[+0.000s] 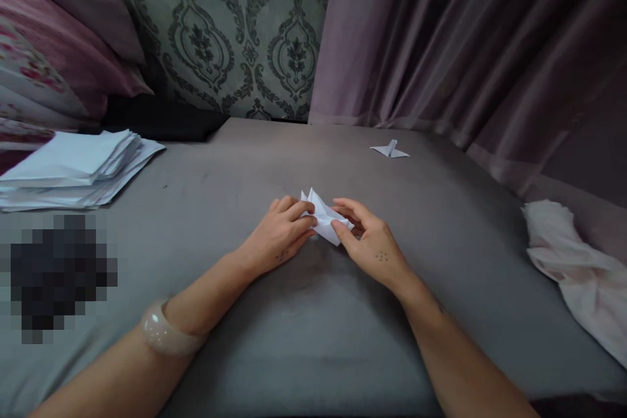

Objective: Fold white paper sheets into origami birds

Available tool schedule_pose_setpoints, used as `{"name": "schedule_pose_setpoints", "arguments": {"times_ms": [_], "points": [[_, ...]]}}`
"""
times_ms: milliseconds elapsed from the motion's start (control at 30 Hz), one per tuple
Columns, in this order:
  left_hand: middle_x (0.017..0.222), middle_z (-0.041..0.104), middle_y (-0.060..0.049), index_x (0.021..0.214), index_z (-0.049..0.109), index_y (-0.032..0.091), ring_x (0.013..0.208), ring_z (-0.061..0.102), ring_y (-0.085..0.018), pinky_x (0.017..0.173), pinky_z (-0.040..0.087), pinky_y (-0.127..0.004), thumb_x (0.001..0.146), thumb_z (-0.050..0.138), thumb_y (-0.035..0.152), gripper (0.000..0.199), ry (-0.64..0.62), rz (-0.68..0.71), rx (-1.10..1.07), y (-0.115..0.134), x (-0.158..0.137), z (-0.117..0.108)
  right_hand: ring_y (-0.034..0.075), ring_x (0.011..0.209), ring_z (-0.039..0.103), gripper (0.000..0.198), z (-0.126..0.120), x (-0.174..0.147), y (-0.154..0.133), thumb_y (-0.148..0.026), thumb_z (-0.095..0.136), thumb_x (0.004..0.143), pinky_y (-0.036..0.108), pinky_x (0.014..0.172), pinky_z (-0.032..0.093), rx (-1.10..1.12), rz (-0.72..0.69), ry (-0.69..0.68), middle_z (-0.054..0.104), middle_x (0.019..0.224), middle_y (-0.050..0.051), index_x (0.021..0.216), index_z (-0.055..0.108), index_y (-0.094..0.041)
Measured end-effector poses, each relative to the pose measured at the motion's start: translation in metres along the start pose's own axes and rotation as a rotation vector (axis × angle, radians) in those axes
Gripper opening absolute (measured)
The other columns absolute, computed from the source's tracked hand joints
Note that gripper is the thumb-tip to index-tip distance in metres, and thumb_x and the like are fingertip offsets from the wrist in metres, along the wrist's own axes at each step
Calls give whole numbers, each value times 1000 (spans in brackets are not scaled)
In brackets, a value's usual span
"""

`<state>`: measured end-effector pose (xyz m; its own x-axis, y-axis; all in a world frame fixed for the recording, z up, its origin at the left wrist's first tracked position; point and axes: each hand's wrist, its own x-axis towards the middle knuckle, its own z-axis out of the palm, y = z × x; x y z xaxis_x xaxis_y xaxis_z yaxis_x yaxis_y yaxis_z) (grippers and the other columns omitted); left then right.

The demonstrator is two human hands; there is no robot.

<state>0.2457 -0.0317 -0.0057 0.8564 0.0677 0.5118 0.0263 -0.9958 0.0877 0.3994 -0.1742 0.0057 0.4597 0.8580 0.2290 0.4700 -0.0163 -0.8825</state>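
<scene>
- Folded white paper (326, 219) held between both hands, at mid-surface, just ahead of the wrists; two pointed tips turned up at its far left part
- Left hand (284, 227): narrow grip, fingers curled over the paper's left part; underside contact hidden
- Right hand (375, 241): thumb laid on the paper's near right part, fingers bent behind it; hold kept fairly narrow, far fingertips partly hidden
- Pale bangle (171, 333) worn on the left forearm
- Both forearms brought in from the near edge over a grey cover (313, 346); broad stretches of cover seen on either side of the hands and ahead of them
- Far edge of the cover bounded by a patterned wall (245, 39), far right by a mauve curtain (392, 46)
- Left side taken up by a stack of white paper (73, 160), with a black flat item (166, 119) lying behind it
- Small folded piece (390, 149) set near the curtain, well apart from the hands
- Right edge partly covered by a crumpled pale cloth (573, 261)
</scene>
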Motion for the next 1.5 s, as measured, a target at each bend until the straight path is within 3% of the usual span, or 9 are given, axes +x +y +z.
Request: {"name": "schedule_pose_setpoints", "arguments": {"times_ms": [100, 233, 367, 600, 733, 867, 1100, 1267, 1500], "points": [[111, 66, -11, 104, 65, 16, 90, 58, -21, 77, 47, -35, 96, 43, 21, 24, -55, 20, -63, -2, -1, -1, 24, 117, 60, 37, -2, 0, -1, -38, 63, 85, 37, 91, 53, 40, 45, -48, 65, 125, 8, 120, 59, -27], [117, 65, -11, 110, 65, 18, 103, 64, -19, 91, 51, -33, 97, 44, 23, 25, -15, -49, -294, -12, -5, 1, 22, 109, 63, 37, -13, 0, -10, -46, 54, 90, 37, 91, 52, 160, 87, -184, 65, 122, 8, 120, 60, -24], [113, 68, -9, 104, 68, 19, 101, 67, -17, 94, 52, -30, 93, 53, 24, 19, 87, -124, -466, -19, -6, 1, 20, 109, 62, 34, -20, 2, -17, -31, 39, 94, 37, 94, 49, 262, 55, -292, 68, 116, 4, 116, 64, -23], [110, 69, -10, 104, 70, 19, 103, 66, -19, 97, 52, -35, 82, 69, 19, 22, 269, -193, -778, -5, 5, -13, 17, 111, 59, 45, -12, 2, -13, -8, 48, 79, 32, 90, 50, 150, -239, -114, 62, 124, 2, 116, 61, -30], [115, 65, -11, 105, 71, 19, 107, 63, -23, 95, 53, -40, 79, 73, 22, 26, 231, -268, -1153, 3, 8, -13, 21, 123, 50, 45, -14, -1, -21, -11, 55, 82, 37, 93, 48, -6, -388, -59, 55, 132, 4, 122, 56, -31], [113, 68, -10, 99, 72, 20, 103, 65, -24, 93, 53, -42, 79, 74, 30, 23, 116, -408, -1388, 8, 7, -9, 22, 117, 53, 37, -16, -2, -26, -21, 60, 86, 43, 99, 42, -64, -421, -40, 61, 122, 5, 121, 56, -30], [87, 74, -5, 91, 75, 22, 82, 67, -19, 83, 53, -38, 72, 80, 35, 23, 140, -593, -1592, 14, 8, -6, 18, 93, 61, 14, -14, -1, -26, -31, 62, 86, 37, 90, 47, 146, -254, -76, 66, 94, 3, 98, 67, -24], [82, 73, -2, 81, 75, 19, 78, 63, -14, 78, 48, -27, 68, 82, 33, 21, 222, -734, -1668, 15, 10, -9, 18, 93, 64, 13, -14, 1, -23, -34, 66, 83, 34, 90, 47, 343, -132, -60, 69, 94, 3, 87, 71, -23], [74, 71, -2, 73, 72, 15, 72, 61, -11, 75, 46, -24, 65, 84, 28, 19, 348, -952, -1657, 16, 16, -9, 17, 84, 66, 20, -12, 4, -15, -41, 70, 78, 31, 82, 49, 347, 81, 220, 73, 86, 2, 83, 73, -22]]}}
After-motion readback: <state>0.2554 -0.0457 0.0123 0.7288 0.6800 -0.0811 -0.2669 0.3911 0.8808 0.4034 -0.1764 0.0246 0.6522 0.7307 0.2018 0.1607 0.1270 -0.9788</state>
